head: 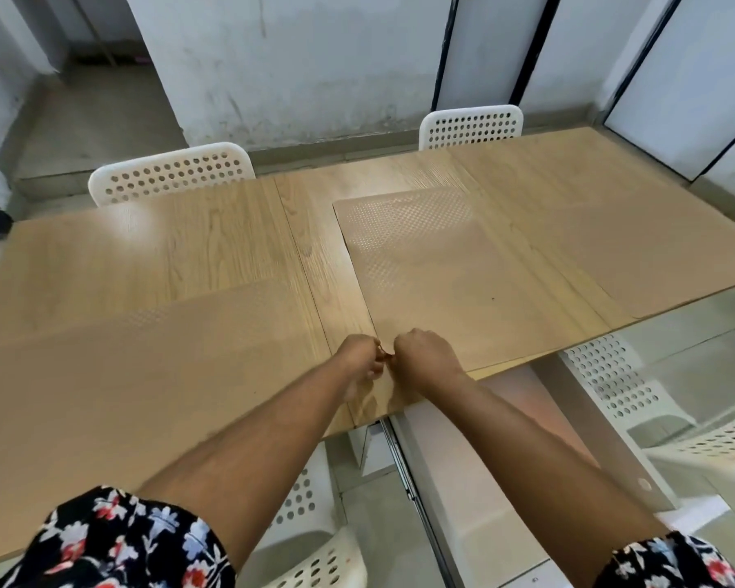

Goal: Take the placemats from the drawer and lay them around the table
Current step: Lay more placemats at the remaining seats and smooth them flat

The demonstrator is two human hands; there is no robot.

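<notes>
Tan placemats lie flat on the wooden table [145, 244]. One large placemat [136, 384] covers the near left part. A middle placemat [442, 282] with a dotted texture lies ahead of me, and another placemat [654, 248] lies to its right, close beside it. My left hand [359, 362] and my right hand [427, 358] meet at the near left corner of the middle placemat, close to the table's front edge. Both have their fingers curled shut and pinch that corner together. The fingertips hide the corner itself.
White perforated chairs stand at the far side, one on the left [170, 174] and one on the right [472, 127]. More white chairs sit below the near edge at right [603, 375] and bottom centre [315, 562]. A metal drawer rail [399, 460] shows under the table.
</notes>
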